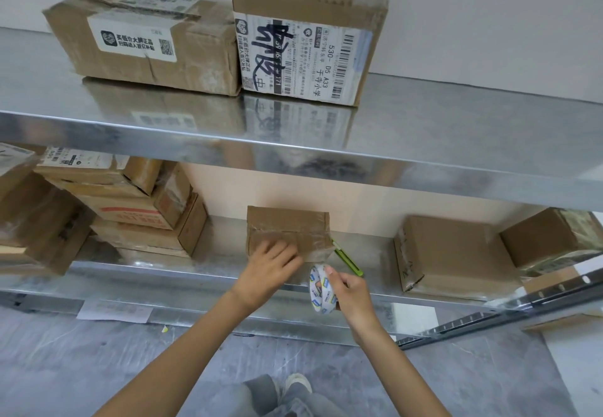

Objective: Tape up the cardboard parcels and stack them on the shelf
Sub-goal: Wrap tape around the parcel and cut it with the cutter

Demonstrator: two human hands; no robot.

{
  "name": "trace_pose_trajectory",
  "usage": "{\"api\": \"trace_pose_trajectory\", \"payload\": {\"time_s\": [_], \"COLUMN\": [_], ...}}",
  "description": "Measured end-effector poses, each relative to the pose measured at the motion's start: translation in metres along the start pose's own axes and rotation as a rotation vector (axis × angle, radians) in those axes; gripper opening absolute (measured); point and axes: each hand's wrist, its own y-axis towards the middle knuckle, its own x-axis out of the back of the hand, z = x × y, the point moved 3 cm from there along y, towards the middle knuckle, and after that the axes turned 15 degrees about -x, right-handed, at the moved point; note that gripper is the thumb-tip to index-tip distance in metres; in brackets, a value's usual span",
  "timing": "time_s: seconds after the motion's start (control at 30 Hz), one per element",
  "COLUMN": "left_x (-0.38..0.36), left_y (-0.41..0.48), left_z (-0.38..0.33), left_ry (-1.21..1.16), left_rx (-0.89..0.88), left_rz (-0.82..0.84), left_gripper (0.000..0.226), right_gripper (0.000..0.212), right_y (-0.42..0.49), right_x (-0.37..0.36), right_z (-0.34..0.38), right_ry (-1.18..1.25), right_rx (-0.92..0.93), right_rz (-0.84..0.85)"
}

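Lower shelf [208,273], left end: stacked parcels [130,214]. Centre, near front edge: taped parcel [287,224]. Left hand [270,269] laid on its front face, fingers extended, blurred. Tape roll [321,289] just below parcel's right corner, gripped by right hand [350,292]. Green cutter [347,258] on shelf beside parcel. Right end: two more parcels [453,253].

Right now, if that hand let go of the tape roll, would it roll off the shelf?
Probably. The tape roll is round and the right hand holds it on edge, so it would likely roll. It is by the front lip of the shiny metal shelf, so it might drop off. A hollow ring, it is likely light.
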Motion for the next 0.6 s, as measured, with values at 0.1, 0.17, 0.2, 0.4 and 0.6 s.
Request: {"api": "trace_pose_trajectory", "payload": {"time_s": [0.1,0.17,0.2,0.4,0.6], "left_x": [-0.002,-0.003,-0.004,-0.007,-0.007], "left_y": [-0.003,0.0,0.004,0.037,0.034], "left_z": [-0.012,-0.022,-0.027,-0.046,-0.05], "left_ry": [-0.289,-0.596,-0.779,-1.488,-1.61], "left_rx": [0.239,0.584,0.77,1.209,1.27], "left_rz": [0.103,0.168,0.172,0.039,-0.054], "left_gripper": [0.009,0.024,0.031,0.035,0.033], "right_gripper": [0.042,0.041,0.041,0.043,0.037], "right_y": [0.002,0.004,0.005,-0.002,-0.004], "right_x": [0.001,0.002,0.002,-0.003,-0.001], "right_z": [0.002,0.001,0.001,0.004,0.016], "right_ry": [0.0,0.012,0.015,0.041,0.116], "right_rx": [-0.001,0.014,0.012,0.004,-0.039], "right_rz": [0.021,0.04,0.043,0.089,0.137]}}
